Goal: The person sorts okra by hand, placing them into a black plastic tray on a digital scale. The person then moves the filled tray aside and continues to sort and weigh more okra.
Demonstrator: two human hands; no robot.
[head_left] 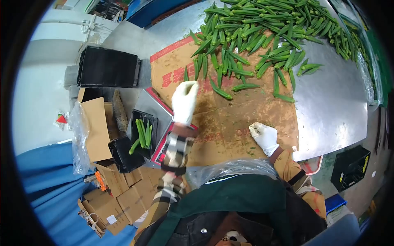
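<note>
My left hand [184, 101], in a white glove, is over the left part of a flat cardboard sheet [246, 112]. Its fingers curl toward the thumb with nothing seen between them. Lower right on the sheet, my right hand [264, 138], also gloved, has its fingers folded together and no item showing. Beyond both hands lies a large heap of green okra [262, 20], with loose pods [245, 87] nearer. Left of my left hand, a black tray [154, 127] with several okra pods [141, 133] rests on a scale [165, 117] with a red edge.
A black crate [108, 67] stands at the upper left, near an open cardboard box [95, 129]. Another black tray [126, 155] is beside the scale. More boxes [131, 201] are at lower left. The metal table [332, 102] extends right, toward a black crate [350, 168] on the floor.
</note>
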